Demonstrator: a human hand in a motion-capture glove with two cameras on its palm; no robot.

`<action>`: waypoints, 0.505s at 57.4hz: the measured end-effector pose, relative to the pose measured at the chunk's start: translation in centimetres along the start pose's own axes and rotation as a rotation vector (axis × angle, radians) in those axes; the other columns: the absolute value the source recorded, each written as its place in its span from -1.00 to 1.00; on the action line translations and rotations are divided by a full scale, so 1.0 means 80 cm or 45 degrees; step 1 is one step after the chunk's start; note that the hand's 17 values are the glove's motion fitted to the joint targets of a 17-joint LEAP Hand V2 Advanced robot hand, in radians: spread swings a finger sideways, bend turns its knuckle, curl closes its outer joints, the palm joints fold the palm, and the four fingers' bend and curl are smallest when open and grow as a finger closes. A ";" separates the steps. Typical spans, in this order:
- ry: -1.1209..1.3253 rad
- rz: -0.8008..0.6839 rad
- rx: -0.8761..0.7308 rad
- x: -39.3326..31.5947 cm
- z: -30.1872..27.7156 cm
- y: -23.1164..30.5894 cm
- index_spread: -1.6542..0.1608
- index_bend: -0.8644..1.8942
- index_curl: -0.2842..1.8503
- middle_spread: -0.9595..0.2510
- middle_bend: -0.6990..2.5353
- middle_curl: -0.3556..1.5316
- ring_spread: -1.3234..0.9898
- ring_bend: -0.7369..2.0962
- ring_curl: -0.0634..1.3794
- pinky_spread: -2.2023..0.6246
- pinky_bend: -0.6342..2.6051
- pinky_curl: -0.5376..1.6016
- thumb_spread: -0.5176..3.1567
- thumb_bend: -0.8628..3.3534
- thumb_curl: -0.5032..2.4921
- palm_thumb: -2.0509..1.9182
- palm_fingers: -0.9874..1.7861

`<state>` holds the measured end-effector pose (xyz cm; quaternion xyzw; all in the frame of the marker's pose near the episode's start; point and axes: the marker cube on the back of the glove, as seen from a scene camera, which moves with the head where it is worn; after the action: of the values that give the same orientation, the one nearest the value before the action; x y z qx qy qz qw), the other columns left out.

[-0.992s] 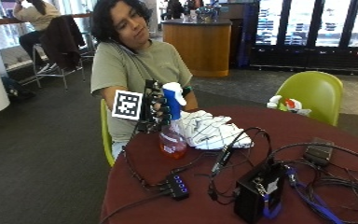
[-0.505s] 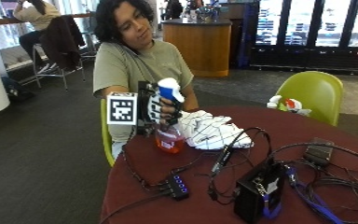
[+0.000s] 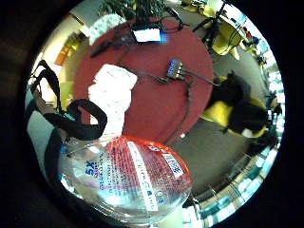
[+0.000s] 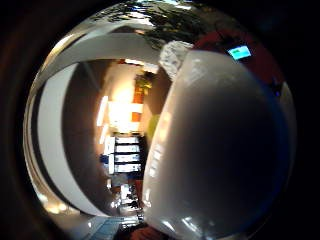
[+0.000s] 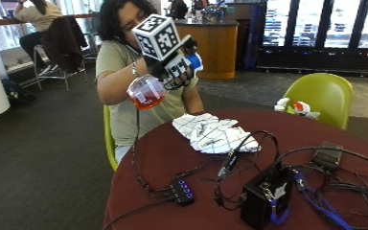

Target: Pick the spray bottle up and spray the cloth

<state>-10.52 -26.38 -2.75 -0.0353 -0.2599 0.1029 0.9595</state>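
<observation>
In the outside view my gloved right hand grips the neck of the spray bottle and holds it in the air in front of my chest. The bottle is tilted; its clear body with red liquid points down and away from the table, and its blue nozzle faces the table side. The white checked cloth lies crumpled on the dark red round table, below and apart from the bottle. In the little finger side palm view the bottle's labelled body is close, with the cloth beyond it. White plastic of the bottle fills the thumb side view.
A black box, a small hub with blue lights and tangled cables cover the table's near half. A green chair with a small white and red object stands behind the table.
My right hand has lifted the spray bottle off the table to chest height and tilted it, its base swinging outward. The cloth has not moved.
</observation>
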 end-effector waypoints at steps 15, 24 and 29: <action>0.434 0.189 -0.458 -0.010 0.091 -0.054 0.54 -0.08 -0.24 0.27 -0.20 -0.07 0.02 -0.05 -0.25 0.37 -0.37 -0.11 -0.61 -0.61 -0.19 0.53 0.69; 0.568 0.273 -0.618 0.011 0.158 -0.074 0.54 -0.08 -0.23 0.27 -0.19 -0.07 0.02 -0.07 -0.25 0.37 -0.37 -0.11 -0.61 -0.61 -0.18 0.53 0.68; 0.599 0.322 -0.686 0.021 0.184 -0.078 0.54 -0.08 -0.22 0.27 -0.19 -0.06 0.02 -0.07 -0.26 0.37 -0.37 -0.11 -0.61 -0.61 -0.17 0.53 0.68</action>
<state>-15.43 -31.86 11.52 -0.3407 -0.0436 0.1377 0.9290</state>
